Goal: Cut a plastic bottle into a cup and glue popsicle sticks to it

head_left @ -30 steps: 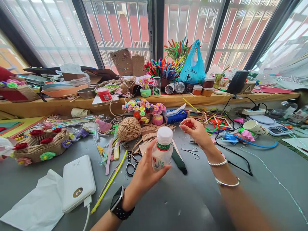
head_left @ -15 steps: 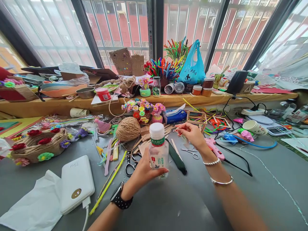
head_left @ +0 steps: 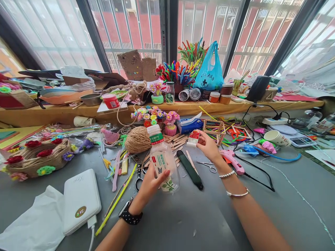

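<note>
Left hand, near the centre of the head view, is curled partly closed around a clear plastic bottle, thumb across its front. The bottle is tilted, its neck toward the upper left, and held above the table. Just right of centre, the right hand pinches a red-and-white printed piece between thumb and fingertips, nearly closed.

As far along as things look, that piece is apart from the bottle, perhaps a bit of label; where it belongs cannot be told. The bottle wears a printed label on its body and a green-and-red band at its neck; neither is off.

Grey and smooth, the table is bare at lower centre and crowded farther back: a ball of twine, flat wooden sticks, small scissors and a pink glue gun right of centre, a white power bank at lower left, a flower-trimmed basket at middle left. Across the upper frame, a ledge carries pipe cleaners and a blue plastic bag before barred windows.
</note>
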Motion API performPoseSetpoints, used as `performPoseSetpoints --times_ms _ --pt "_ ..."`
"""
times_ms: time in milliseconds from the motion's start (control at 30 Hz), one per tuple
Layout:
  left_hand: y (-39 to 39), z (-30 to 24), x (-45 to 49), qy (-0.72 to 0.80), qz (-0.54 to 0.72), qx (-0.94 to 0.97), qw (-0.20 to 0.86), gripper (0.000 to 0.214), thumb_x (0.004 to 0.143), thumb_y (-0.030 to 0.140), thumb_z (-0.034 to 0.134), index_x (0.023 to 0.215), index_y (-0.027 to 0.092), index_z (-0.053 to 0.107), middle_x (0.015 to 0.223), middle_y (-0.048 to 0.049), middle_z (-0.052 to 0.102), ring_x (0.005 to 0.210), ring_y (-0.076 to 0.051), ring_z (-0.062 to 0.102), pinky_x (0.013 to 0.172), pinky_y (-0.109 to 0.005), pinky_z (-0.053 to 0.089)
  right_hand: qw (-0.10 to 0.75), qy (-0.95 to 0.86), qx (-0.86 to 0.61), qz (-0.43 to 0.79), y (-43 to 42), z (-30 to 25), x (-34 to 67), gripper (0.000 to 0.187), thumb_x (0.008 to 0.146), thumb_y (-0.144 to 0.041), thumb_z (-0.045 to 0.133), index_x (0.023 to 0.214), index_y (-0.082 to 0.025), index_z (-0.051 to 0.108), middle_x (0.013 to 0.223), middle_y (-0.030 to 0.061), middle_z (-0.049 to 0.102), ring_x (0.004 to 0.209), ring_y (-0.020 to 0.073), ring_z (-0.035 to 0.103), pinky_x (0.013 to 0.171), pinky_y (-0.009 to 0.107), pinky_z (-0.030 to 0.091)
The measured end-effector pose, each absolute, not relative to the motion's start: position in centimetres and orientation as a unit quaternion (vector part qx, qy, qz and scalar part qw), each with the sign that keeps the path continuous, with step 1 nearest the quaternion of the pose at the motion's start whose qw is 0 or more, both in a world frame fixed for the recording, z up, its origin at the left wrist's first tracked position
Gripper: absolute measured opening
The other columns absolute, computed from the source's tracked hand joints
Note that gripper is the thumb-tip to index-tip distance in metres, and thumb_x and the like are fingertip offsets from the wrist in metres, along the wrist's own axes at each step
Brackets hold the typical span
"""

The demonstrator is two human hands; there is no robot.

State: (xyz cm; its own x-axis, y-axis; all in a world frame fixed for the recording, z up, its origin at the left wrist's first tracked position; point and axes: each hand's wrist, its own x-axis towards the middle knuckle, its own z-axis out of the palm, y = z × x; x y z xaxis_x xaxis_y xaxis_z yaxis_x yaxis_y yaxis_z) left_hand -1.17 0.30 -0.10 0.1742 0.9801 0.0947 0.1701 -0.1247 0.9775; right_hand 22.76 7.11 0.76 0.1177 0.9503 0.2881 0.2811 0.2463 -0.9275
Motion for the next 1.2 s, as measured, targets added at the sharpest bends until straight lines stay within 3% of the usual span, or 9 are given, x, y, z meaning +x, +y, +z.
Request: performPoseSetpoints --times_ms 100,200,333,400,600,800,900,1067,1200 --pt "0.3 -0.2 -1.0 0.478 0.468 0.570 0.476 0.054 0.064 0.052 0.059 0.102 0.014 0.049 0.096 -0.0097 0.058 0.093 -0.025 0.055 0.080 -0.036 0.043 0.507 -0.596 -0.580 0.229 7.3 0.1 22.8 0.063 0.059 -0.008 0.052 0.120 -0.018 0.042 0.108 0.0104 0.058 0.065 0.0145 0.062 0.071 0.035 0.050" --pt "0.1 0.1 -0.7 0.480 0.504 0.515 0.501 0.058 0.060 0.054 0.061 0.100 0.014 0.047 0.090 -0.0087 0.059 0.088 -0.025 0.058 0.075 -0.036 0.045 0.479 -0.602 -0.614 0.176 7.5 -0.6 22.7 0.057 0.059 -0.008 0.054 0.115 -0.014 0.045 0.110 0.0148 0.054 0.062 0.0146 0.062 0.069 0.036 0.050" --pt "-0.2 0.5 -0.4 0.456 0.526 0.439 0.568 0.063 0.055 0.052 0.066 0.101 0.016 0.042 0.090 -0.0088 0.061 0.080 -0.023 0.061 0.067 -0.033 0.048 0.458 -0.620 -0.611 0.179 7.8 -1.4 22.6 0.031 0.065 -0.007 0.050 0.093 -0.017 0.055 0.084 0.0062 0.064 0.073 0.0169 0.063 0.073 0.035 0.049" --pt "-0.3 0.7 -0.3 0.443 0.522 0.426 0.592 0.060 0.056 0.050 0.067 0.099 0.016 0.042 0.092 -0.0096 0.061 0.076 -0.021 0.062 0.065 -0.031 0.048 0.450 -0.628 -0.607 0.184 7.8 -1.7 22.5 0.026 0.067 -0.004 0.046 0.087 -0.019 0.055 0.077 0.0035 0.065 0.076 0.0160 0.063 0.075 0.034 0.049" --pt "-0.5 1.0 -0.3 0.420 0.524 0.424 0.607 0.059 0.061 0.048 0.065 0.103 0.016 0.040 0.098 -0.0105 0.060 0.076 -0.020 0.062 0.063 -0.030 0.049 0.434 -0.637 -0.614 0.172 7.8 -2.0 22.4 0.021 0.069 -0.008 0.048 0.085 -0.019 0.055 0.082 0.0037 0.065 0.076 0.0150 0.063 0.074 0.031 0.048" --pt "-0.1 0.3 -0.3 0.415 0.524 0.422 0.612 0.068 0.056 0.052 0.067 0.107 0.015 0.040 0.100 -0.0133 0.060 0.078 -0.022 0.062 0.062 -0.031 0.050 0.397 -0.658 -0.629 0.121 7.6 -1.8 22.5 0.009 0.064 -0.010 0.053 0.064 -0.018 0.058 0.075 0.0031 0.060 0.065 0.0157 0.058 0.068 0.032 0.045" --pt "-0.1 0.2 -0.2 0.393 0.523 0.426 0.625 0.076 0.056 0.057 0.064 0.112 0.015 0.038 0.100 -0.0134 0.060 0.079 -0.022 0.062 0.063 -0.031 0.050 0.380 -0.669 -0.630 0.101 7.5 -1.8 22.4 0.007 0.065 -0.014 0.056 0.062 -0.019 0.059 0.071 0.0027 0.059 0.068 0.0175 0.055 0.067 0.032 0.043" --pt "-0.3 0.5 0.0 0.377 0.519 0.401 0.654 0.062 0.073 0.058 0.044 0.118 0.015 0.036 0.092 -0.0108 0.062 0.078 -0.022 0.062 0.062 -0.033 0.050 0.372 -0.682 -0.625 0.077 7.4 -1.6 22.2 0.016 0.074 -0.017 0.049 0.070 -0.020 0.063 0.074 0.0051 0.062 0.074 0.0194 0.055 0.072 0.033 0.041" --pt "-0.4 0.5 -0.2 0.400 0.519 0.431 0.620 0.058 0.071 0.052 0.051 0.114 0.014 0.040 0.091 -0.0094 0.062 0.079 -0.022 0.062 0.063 -0.032 0.050 0.384 -0.686 -0.615 0.053 7.1 -0.6 22.1 0.015 0.076 -0.021 0.050 0.075 -0.018 0.065 0.088 0.0090 0.059 0.086 0.0225 0.053 0.079 0.035 0.039"
